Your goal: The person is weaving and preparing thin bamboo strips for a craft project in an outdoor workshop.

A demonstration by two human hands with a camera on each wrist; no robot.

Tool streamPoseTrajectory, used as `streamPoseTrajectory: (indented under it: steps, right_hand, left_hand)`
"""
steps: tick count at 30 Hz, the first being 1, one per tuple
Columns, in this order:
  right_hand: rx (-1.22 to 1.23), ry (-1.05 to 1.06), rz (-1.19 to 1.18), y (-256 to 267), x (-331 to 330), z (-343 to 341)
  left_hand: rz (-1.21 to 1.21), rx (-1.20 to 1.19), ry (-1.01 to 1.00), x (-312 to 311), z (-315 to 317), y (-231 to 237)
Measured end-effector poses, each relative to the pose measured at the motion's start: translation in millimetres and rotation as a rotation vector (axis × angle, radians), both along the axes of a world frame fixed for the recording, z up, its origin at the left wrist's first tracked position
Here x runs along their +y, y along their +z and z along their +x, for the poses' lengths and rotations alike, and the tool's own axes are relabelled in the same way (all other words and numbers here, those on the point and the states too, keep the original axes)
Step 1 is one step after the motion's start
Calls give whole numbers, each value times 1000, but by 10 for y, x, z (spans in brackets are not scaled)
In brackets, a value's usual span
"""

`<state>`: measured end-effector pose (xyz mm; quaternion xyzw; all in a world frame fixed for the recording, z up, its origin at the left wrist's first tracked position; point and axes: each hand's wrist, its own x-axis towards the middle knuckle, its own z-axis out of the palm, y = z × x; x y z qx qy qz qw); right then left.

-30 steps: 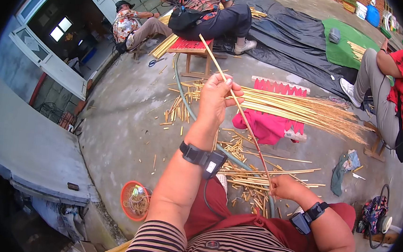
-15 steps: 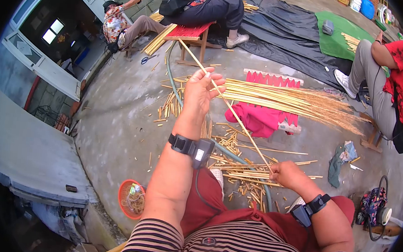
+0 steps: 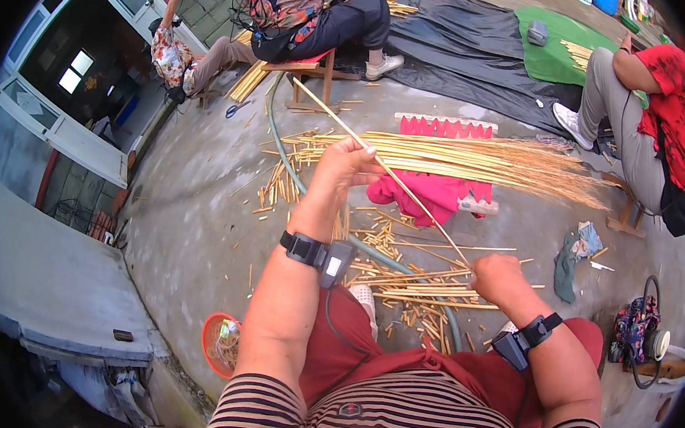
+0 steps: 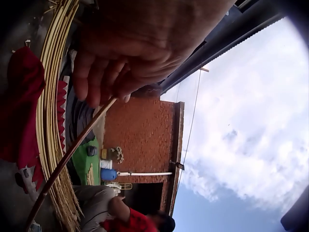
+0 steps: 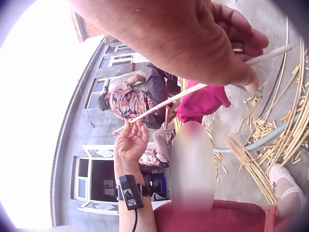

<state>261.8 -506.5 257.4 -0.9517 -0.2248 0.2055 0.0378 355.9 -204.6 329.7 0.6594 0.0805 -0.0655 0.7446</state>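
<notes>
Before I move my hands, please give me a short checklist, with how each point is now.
1. Left hand grips the stalk: ok.
2. Right hand grips its lower part: ok.
3. Stalk unbroken between the hands: ok, no break shows.
4. Stalk clear of the bundle: cannot tell, they overlap in the head view.
5. Ground near the shoe free of cut pieces: not ok, many lie scattered.

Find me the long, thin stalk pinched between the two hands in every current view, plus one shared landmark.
Head: the stalk slants down rightwards through the centre.
Left wrist: the stalk runs from upper centre to lower left.
Right wrist: the stalk rises rightwards from left of centre.
Shared landmark: the pink cloth.
</notes>
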Motion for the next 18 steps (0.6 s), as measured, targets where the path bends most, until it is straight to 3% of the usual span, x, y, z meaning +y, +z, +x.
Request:
streamPoseTrajectory:
  steps: [8,10,14,18]
  right_hand:
    - [91,40,34,70,205,-121]
    - [141,84,16,73,242,-132]
    - [267,278,-164,-5,295,-167]
    - [295,341,-129,-82,316,-329]
  left_hand:
    - [-42,99,-268,-950,-214,-410]
    - [15,156,-489,-1289,-279,-633]
    - [436,-21,-686,-1657,-402,-978]
    - [855,-293,-905,-1614,-535,-1910]
